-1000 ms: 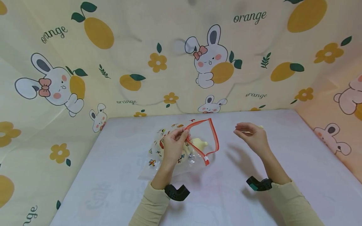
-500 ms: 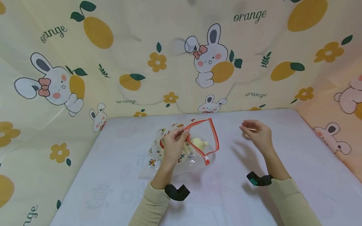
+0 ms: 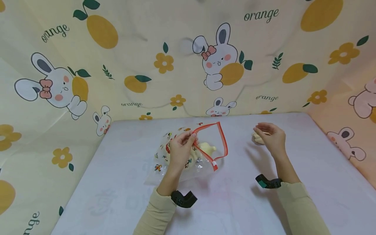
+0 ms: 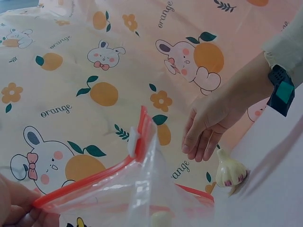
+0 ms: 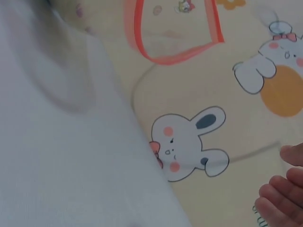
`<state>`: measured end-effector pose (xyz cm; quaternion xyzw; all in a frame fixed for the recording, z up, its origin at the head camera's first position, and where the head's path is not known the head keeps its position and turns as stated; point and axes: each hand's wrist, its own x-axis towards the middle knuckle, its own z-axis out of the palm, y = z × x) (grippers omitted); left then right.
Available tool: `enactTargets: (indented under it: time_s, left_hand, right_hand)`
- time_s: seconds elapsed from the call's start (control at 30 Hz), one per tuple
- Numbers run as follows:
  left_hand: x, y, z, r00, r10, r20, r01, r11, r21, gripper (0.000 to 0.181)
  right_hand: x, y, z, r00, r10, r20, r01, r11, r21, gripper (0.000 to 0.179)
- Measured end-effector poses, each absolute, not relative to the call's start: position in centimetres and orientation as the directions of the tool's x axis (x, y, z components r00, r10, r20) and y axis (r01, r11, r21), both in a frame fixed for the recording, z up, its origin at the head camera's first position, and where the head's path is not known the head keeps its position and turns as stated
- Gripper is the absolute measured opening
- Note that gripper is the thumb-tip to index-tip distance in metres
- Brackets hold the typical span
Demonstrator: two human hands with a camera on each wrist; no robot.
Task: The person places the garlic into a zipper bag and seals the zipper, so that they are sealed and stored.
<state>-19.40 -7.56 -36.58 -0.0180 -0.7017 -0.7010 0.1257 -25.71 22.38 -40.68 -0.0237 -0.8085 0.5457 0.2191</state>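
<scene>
A clear zip bag with small printed figures and a red zip rim lies on the table. My left hand pinches the rim between thumb and fingers, so the mouth stands open to the right. Inside shows a pale yellow bulb, partly behind the plastic. Toward the back right a garlic bulb lies on the table, half hidden in the head view by my right hand. That hand hovers by the bulb with loosely bent fingers and holds nothing. The left wrist view shows purple marks on the garlic.
A white-covered table fills the space beneath both hands. Behind it hangs a patterned cloth with rabbits and oranges, continuing along both sides. A black camera sits on the left wrist and another black camera on the right.
My right hand has moved right and slightly back, away from the bag, and the garlic bulb beside it has come into view. The left hand and bag have stayed in place.
</scene>
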Motion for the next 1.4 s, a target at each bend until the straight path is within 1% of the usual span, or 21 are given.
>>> enactTargets:
  time_s: [0.17,0.27,0.43,0.6,0.8,1.0,1.07,1.27,1.4]
  left_hand:
    - [-19.3,-7.5,-36.5,-0.97,-0.145,0.198,0.198,0.009,0.98,0.018]
    - [-19.4,-7.5,-36.6,-0.969,-0.14,0.204,0.205,0.004,0.979,0.018]
    - [-19.4,-7.5,-36.6,-0.969,-0.133,0.21,0.213,-0.004,0.977,0.018]
    - [-19.5,-7.5,-36.7,-0.971,-0.129,0.199,0.2,0.007,0.98,0.018]
    - [-19.4,-7.4,-36.8,-0.971,-0.129,0.2,0.199,0.023,0.98,0.019]
    - [-19.5,-7.3,-36.7,-0.973,-0.126,0.191,0.19,0.023,0.982,0.018]
    - [-19.5,-7.3,-36.7,-0.973,-0.128,0.192,0.191,0.026,0.981,0.018]
    - [-19.5,-7.3,-36.7,-0.971,-0.129,0.2,0.196,0.04,0.98,0.019]
    - [-19.4,-7.4,-36.7,-0.973,-0.125,0.193,0.188,0.05,0.981,0.019]
  right_hand:
    - [-26.3,22.8,-41.0,-0.889,0.346,0.301,-0.17,0.361,-0.917,0.029]
    - [-26.4,23.1,-41.1,-0.871,0.383,0.309,-0.179,0.337,-0.924,0.027]
    - [-26.7,23.8,-41.3,-0.849,0.43,0.308,-0.196,0.285,-0.938,0.015]
    - [-26.8,24.4,-41.5,-0.83,0.452,0.327,-0.213,0.285,-0.935,0.011]
    - [-26.9,25.3,-41.9,-0.799,0.492,0.346,-0.222,0.292,-0.93,0.011]
    - [-26.9,26.2,-42.2,-0.772,0.526,0.356,-0.215,0.311,-0.926,0.025]
    - [-26.9,26.4,-42.3,-0.765,0.537,0.357,-0.214,0.311,-0.926,0.027]
    - [-27.0,26.9,-42.8,-0.771,0.553,0.316,-0.155,0.319,-0.935,0.026]
    - [-27.1,27.1,-43.2,-0.778,0.565,0.275,-0.115,0.302,-0.946,0.026]
